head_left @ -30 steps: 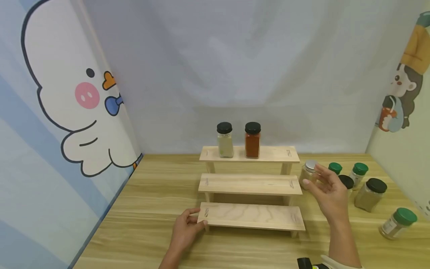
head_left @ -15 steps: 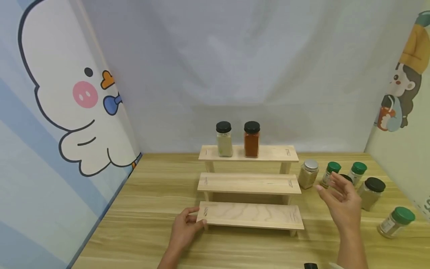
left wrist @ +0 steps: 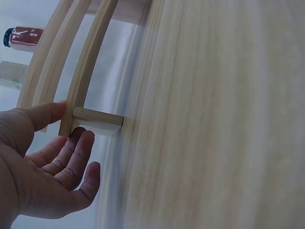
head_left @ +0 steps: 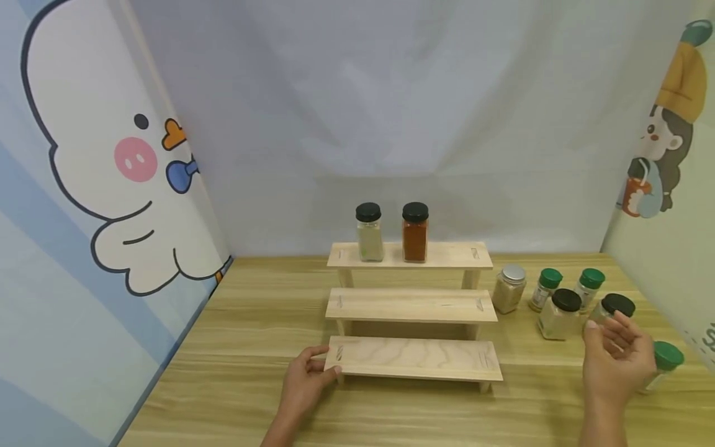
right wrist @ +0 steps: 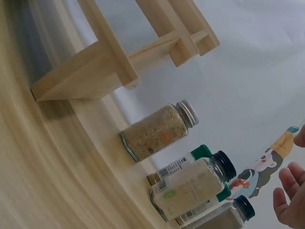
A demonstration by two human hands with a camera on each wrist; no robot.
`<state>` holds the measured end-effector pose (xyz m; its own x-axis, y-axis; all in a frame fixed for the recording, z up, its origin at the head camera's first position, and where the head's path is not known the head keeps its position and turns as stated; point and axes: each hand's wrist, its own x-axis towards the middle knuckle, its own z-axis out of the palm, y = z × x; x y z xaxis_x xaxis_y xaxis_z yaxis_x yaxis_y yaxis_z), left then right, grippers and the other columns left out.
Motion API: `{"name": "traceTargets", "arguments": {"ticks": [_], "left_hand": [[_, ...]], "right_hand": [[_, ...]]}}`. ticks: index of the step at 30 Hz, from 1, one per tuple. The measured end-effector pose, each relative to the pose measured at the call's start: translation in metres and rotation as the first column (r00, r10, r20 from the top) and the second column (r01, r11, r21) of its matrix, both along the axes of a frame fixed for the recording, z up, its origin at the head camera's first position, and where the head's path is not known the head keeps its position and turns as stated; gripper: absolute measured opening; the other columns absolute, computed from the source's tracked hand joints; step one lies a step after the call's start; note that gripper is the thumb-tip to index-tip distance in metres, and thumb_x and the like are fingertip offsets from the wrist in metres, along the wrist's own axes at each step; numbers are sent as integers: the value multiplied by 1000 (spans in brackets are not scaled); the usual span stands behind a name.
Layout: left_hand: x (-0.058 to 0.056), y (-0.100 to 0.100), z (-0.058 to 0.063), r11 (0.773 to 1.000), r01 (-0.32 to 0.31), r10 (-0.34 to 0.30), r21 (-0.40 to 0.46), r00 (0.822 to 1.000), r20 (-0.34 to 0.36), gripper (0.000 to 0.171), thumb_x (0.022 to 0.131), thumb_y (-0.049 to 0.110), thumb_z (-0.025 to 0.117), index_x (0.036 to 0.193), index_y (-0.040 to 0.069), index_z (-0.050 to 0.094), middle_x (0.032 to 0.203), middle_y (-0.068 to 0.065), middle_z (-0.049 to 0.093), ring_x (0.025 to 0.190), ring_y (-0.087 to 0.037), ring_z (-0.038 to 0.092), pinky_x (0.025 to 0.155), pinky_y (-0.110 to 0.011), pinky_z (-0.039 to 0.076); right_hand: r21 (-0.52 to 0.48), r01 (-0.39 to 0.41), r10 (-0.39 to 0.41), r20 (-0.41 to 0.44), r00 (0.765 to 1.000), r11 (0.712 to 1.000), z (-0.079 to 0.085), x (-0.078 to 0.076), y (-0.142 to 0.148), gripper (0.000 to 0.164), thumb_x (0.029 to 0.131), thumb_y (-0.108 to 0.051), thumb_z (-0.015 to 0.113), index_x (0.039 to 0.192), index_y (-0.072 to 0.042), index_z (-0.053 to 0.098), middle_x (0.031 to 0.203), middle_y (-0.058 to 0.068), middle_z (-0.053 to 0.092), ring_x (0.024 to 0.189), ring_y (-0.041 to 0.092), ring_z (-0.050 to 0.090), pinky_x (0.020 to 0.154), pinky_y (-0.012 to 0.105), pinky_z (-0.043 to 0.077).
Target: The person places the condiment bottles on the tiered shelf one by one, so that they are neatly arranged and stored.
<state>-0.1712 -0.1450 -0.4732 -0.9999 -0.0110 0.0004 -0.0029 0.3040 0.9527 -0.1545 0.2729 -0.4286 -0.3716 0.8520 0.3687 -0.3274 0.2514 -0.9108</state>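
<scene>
A three-tier wooden spice rack [head_left: 413, 358] stands on the table. My left hand [head_left: 304, 385] holds the left end of its lowest board, thumb on top and fingertips at the underside in the left wrist view. My right hand [head_left: 617, 366] is raised at the right, fingers loosely bent and holding nothing. It overlaps a black-lidded spice jar [head_left: 618, 304] and partly hides a green-capped jar [head_left: 668, 357]. In the right wrist view, the fingers [right wrist: 290, 191] appear at the right edge, apart from the jars.
On the top tier stand a pale-filled jar [head_left: 370, 241] and a red spice jar [head_left: 415, 239]. Right of the rack are a silver-lidded jar [head_left: 509, 292], a squat black-lidded jar [head_left: 558, 320] and two green-capped jars, one [head_left: 544, 292] left of the other [head_left: 589, 288].
My right hand has moved right and toward me, from beside the silver-lidded jar past the squat black-lidded jar to the jars at the far right. My left hand keeps its hold on the rack.
</scene>
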Motion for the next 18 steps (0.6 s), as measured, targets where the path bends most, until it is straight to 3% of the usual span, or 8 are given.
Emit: {"name": "traceTargets", "arguments": {"ticks": [4, 9, 14, 18], "left_hand": [[0, 0, 0, 1000, -7, 7, -5, 1000, 3, 52, 75, 8, 76, 120, -8, 54, 85, -13, 66, 76, -23, 63, 62, -32, 48], [-2, 1, 0, 1000, -10, 10, -8, 1000, 2, 52, 75, 8, 76, 120, -7, 54, 85, -13, 66, 76, -22, 63, 62, -32, 48], [-1, 1, 1, 1000, -7, 7, -11, 1000, 2, 52, 75, 8, 76, 120, -7, 54, 85, -13, 66, 76, -22, 63, 63, -33, 48], [-1, 0, 0, 1000, -5, 5, -13, 1000, 6, 52, 75, 8, 76, 119, -8, 53, 85, -13, 66, 77, -23, 63, 63, -32, 49]], "right_hand": [[-43, 161, -159, 37, 987, 986, -2, 2, 9, 29, 80, -1, 65, 108, -7, 64, 89, -10, 56, 77, 0, 54, 69, 18, 39], [-92, 271, -267, 61, 962, 958, -2, 5, 18, 30, 80, 0, 56, 109, -8, 61, 89, -10, 50, 78, 0, 48, 72, 19, 36], [-103, 323, -309, 132, 942, 941, -9, 8, 28, 36, 84, -4, 55, 119, -11, 51, 98, -10, 41, 87, 1, 37, 76, 18, 32], [-128, 329, -305, 177, 936, 935, -18, 10, 35, 49, 85, -13, 60, 130, -16, 40, 120, -5, 33, 101, 3, 29, 85, 22, 31]]}}
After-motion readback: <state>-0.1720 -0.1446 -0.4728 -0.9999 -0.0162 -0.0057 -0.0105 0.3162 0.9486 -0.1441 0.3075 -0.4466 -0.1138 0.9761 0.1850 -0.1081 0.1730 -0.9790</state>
